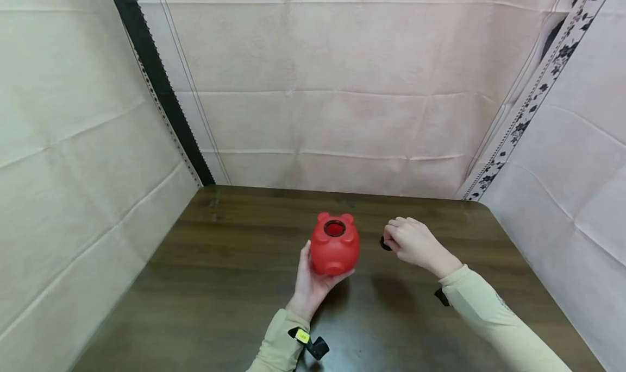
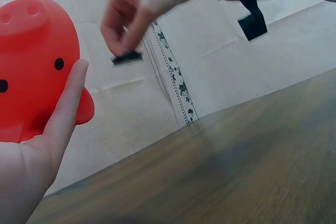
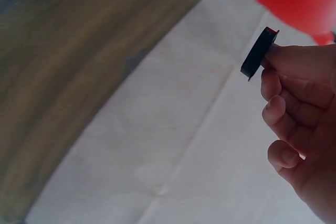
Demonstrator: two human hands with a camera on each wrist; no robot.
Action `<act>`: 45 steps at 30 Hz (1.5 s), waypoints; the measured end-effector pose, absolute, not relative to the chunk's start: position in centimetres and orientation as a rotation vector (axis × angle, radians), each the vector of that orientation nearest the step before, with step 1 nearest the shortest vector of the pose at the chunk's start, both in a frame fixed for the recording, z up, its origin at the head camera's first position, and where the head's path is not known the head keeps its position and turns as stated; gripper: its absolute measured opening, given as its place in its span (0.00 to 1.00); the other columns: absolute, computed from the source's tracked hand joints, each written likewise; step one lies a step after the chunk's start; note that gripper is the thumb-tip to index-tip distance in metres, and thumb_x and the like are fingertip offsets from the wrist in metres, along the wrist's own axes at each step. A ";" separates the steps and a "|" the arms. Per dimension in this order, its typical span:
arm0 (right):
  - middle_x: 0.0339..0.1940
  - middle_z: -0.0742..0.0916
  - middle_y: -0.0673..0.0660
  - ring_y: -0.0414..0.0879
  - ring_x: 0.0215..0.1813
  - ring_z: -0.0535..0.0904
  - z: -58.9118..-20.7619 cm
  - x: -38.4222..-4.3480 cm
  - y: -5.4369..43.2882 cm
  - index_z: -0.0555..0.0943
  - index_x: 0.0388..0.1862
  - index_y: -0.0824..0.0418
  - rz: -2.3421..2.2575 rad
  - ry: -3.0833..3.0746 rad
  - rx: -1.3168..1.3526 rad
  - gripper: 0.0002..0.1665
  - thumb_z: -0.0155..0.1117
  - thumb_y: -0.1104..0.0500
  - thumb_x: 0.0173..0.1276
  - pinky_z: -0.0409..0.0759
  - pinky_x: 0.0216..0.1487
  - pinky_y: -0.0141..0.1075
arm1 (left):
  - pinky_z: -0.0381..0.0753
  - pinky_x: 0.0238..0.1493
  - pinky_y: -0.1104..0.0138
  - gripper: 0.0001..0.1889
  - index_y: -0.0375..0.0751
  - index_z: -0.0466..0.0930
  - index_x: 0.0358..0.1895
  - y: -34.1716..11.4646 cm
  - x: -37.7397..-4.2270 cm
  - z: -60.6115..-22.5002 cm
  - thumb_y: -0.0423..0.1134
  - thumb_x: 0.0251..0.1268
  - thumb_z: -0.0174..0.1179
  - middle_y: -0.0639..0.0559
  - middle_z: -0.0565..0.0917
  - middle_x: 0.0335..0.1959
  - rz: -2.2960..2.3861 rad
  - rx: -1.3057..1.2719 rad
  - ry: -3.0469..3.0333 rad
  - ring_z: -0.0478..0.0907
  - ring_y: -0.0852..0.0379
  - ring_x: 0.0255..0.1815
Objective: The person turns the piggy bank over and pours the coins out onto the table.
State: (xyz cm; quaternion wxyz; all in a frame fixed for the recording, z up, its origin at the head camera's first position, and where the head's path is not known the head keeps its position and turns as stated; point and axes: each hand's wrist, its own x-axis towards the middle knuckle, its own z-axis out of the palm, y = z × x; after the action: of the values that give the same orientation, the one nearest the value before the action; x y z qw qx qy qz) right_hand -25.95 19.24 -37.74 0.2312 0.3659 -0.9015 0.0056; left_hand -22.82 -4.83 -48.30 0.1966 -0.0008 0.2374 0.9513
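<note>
A red piggy bank [image 1: 335,255] rests upside down in my left hand [image 1: 310,293], thumb along one side and fingers under the other, raised above the table. Its round, black-rimmed hole [image 1: 335,229] faces up and stands uncovered. In the left wrist view the pig's snout [image 2: 21,15] and black eyes show. Off to the right, my right hand [image 1: 414,243] pinches a round black plug [image 3: 259,54] between thumb and forefinger, apart from the bank. The other fingers of that hand are loosely curled in the right wrist view.
Below both hands lies a dark brown wooden table [image 1: 210,285]. Pale cloth [image 1: 342,117] hangs behind it and along both sides, with a flower-patterned strip [image 1: 530,111] at the right corner. A black strap with a yellow-green tag [image 1: 302,336] circles the left wrist.
</note>
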 end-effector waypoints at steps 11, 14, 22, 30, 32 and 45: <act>0.20 0.75 0.45 0.37 0.25 0.68 -43.3 -27.1 22.9 0.71 0.20 0.53 0.027 -2.685 0.988 0.16 0.65 0.70 0.53 0.69 0.27 0.33 | 0.80 0.58 0.51 0.34 0.56 0.58 0.73 -4.8 -23.1 -48.2 0.63 0.67 0.50 0.47 0.68 0.67 2.687 -0.008 0.657 0.67 0.46 0.67; 0.19 0.73 0.44 0.35 0.23 0.65 -45.2 -27.1 24.2 0.70 0.19 0.53 0.034 -2.737 0.968 0.17 0.65 0.71 0.53 0.65 0.24 0.30 | 0.80 0.59 0.52 0.34 0.56 0.57 0.73 -4.9 -22.8 -48.4 0.63 0.67 0.50 0.48 0.67 0.68 2.684 -0.009 0.659 0.66 0.46 0.67; 0.17 0.71 0.43 0.34 0.22 0.61 -48.4 -26.2 26.8 0.69 0.17 0.52 0.104 -2.876 0.934 0.18 0.65 0.71 0.51 0.63 0.23 0.29 | 0.80 0.58 0.53 0.34 0.55 0.58 0.73 -5.0 -22.5 -48.9 0.63 0.67 0.50 0.48 0.69 0.66 2.651 -0.028 0.685 0.68 0.46 0.66; 0.17 0.71 0.43 0.33 0.21 0.62 -48.3 -26.4 27.3 0.70 0.17 0.53 0.150 -2.885 0.914 0.17 0.64 0.71 0.51 0.63 0.22 0.28 | 0.80 0.59 0.53 0.33 0.55 0.57 0.73 -4.8 -22.3 -48.5 0.61 0.68 0.49 0.48 0.69 0.67 2.611 0.012 0.688 0.68 0.47 0.66; 0.17 0.72 0.43 0.33 0.21 0.62 -48.1 -26.5 27.2 0.71 0.17 0.53 0.184 -2.907 0.906 0.17 0.65 0.71 0.52 0.64 0.22 0.28 | 0.80 0.59 0.53 0.33 0.55 0.57 0.72 -4.8 -22.4 -48.4 0.61 0.67 0.49 0.48 0.69 0.66 2.606 0.007 0.703 0.68 0.47 0.66; 0.19 0.78 0.42 0.33 0.23 0.68 -47.5 -26.4 27.0 0.77 0.21 0.52 0.425 -3.056 0.686 0.12 0.72 0.63 0.55 0.69 0.25 0.31 | 0.79 0.59 0.51 0.33 0.55 0.58 0.73 -4.9 -22.4 -49.0 0.62 0.68 0.49 0.47 0.71 0.64 2.582 -0.025 0.787 0.70 0.45 0.63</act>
State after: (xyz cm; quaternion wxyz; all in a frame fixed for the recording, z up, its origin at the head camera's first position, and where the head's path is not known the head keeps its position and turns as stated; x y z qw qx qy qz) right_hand -26.39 27.02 -47.48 -0.0098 0.2171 -0.9668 0.1345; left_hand -22.36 -4.94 -49.04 0.2191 -0.0090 0.2845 0.9333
